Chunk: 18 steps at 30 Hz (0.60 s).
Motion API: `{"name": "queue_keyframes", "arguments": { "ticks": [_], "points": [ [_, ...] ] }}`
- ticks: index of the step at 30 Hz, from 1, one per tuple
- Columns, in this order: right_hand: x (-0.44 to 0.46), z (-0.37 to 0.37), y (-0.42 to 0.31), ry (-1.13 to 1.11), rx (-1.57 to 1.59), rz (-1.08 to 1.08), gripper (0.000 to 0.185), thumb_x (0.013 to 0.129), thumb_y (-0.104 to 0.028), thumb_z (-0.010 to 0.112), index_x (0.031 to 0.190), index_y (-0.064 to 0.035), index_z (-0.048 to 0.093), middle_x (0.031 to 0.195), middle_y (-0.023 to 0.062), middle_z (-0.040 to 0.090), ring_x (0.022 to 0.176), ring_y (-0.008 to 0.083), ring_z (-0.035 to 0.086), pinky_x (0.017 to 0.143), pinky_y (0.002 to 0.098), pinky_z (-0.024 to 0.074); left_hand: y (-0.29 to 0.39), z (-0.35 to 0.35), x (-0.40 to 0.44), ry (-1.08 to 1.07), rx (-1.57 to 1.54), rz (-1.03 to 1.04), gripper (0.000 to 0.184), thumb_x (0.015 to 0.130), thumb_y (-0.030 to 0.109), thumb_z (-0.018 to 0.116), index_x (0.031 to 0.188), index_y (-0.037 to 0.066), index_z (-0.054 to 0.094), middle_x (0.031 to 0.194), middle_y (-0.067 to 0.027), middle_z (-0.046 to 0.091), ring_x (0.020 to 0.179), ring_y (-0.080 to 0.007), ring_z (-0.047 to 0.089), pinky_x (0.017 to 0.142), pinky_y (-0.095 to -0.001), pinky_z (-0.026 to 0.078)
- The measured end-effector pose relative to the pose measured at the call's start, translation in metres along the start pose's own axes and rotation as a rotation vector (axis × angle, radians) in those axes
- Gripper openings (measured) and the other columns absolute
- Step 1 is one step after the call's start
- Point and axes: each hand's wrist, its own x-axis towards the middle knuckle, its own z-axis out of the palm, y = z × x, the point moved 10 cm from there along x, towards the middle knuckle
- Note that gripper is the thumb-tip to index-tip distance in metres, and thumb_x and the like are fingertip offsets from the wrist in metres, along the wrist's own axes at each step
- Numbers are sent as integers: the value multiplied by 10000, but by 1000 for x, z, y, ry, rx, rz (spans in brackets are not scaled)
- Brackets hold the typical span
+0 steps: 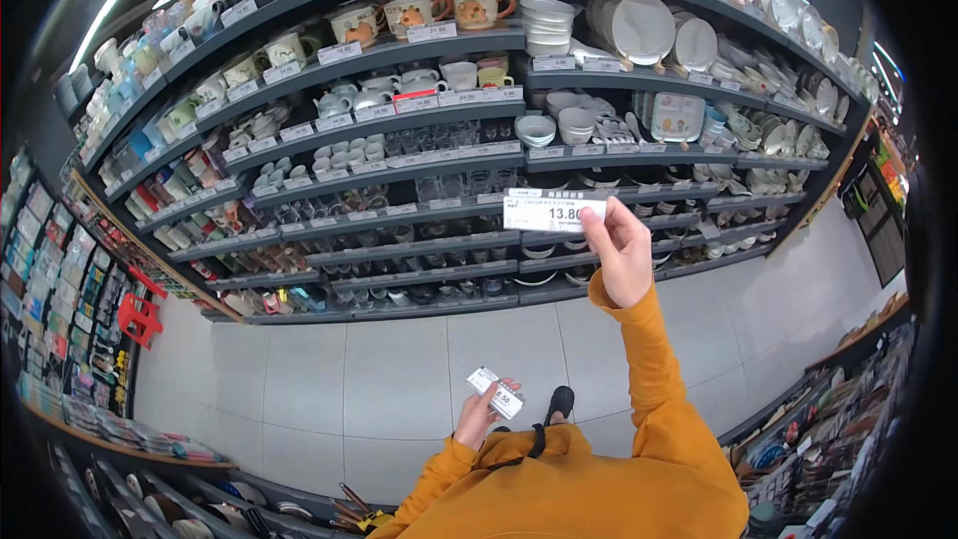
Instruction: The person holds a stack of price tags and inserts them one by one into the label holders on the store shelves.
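My right hand (625, 252) is raised in front of the shelves, thumb and fingers pinching the right end of a white price tag (544, 214). The tag reads 13.80 and faces me, its smaller print too fine to read. Lower down, close to my body, my left hand (479, 417) is closed around a small stack of price tags (496, 392). The top one shows a price ending in 6.50, partly behind my thumb. Behind the raised tag run shelf rows with glass cups (439, 187) and bowls (536, 130).
A tall shelf unit holds mugs (412, 12), white plates (643, 28) and several teapots, with tags along its shelf edges (389, 110). A red stool (140, 319) stands on the tiled floor (399, 359) at left. Racks of goods flank me, with pans (160, 509) behind at lower left.
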Motion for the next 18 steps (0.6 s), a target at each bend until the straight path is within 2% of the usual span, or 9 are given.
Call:
{"name": "queue_keyframes", "arguments": {
  "ticks": [10,18],
  "points": [
    [11,-8,-7,8,27,-35,188,953,-145,580,844,8,570,806,-9,582,759,12,483,692,181,393,2,-1,4,1,19,16,374,1020,270,376,1254,30,542,1145,-59,660,838,-42,602,564,-178,365],
    [12,-3,-8,-28,102,-31,171,958,-156,574,867,-11,579,717,-45,512,631,10,378,558,188,316,1,-3,4,10,8,2,372,1022,270,377,1255,30,541,1156,-60,654,876,-53,608,586,-181,380]
  ]
}}
